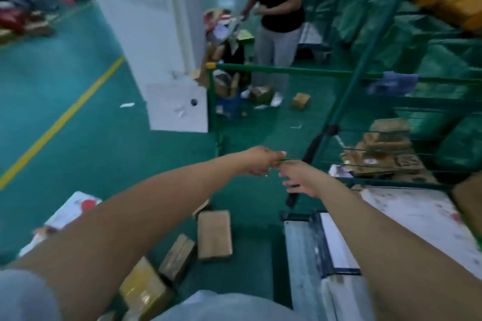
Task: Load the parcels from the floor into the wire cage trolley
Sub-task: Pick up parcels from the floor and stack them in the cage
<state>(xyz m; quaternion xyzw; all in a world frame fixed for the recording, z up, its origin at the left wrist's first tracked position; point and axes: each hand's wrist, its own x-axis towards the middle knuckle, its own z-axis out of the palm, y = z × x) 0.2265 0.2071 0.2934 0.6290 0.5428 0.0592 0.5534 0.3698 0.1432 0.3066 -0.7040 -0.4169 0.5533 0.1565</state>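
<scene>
Both my arms stretch forward to the green wire cage trolley [287,70]. My left hand [257,160] pinches a thin green bar of the cage's near wire panel [285,161]. My right hand [300,177] hovers just right of it, fingers spread and holding nothing. On the floor below my arms lie a flat brown parcel [214,234], a smaller brown box [177,255] and a yellow-taped box [143,289]. A white parcel with red print [75,207] lies at the left. Inside the cage are stacked cardboard parcels [383,154] and a large white parcel [417,216]. The picture is blurred.
Another person in a black top [279,8] stands beyond the cage beside loose boxes [300,100]. A white pillar [156,21] with a white box [177,107] at its foot rises to the left. A yellow line [65,117] crosses the green floor. Green sacks [417,34] pile up at the right.
</scene>
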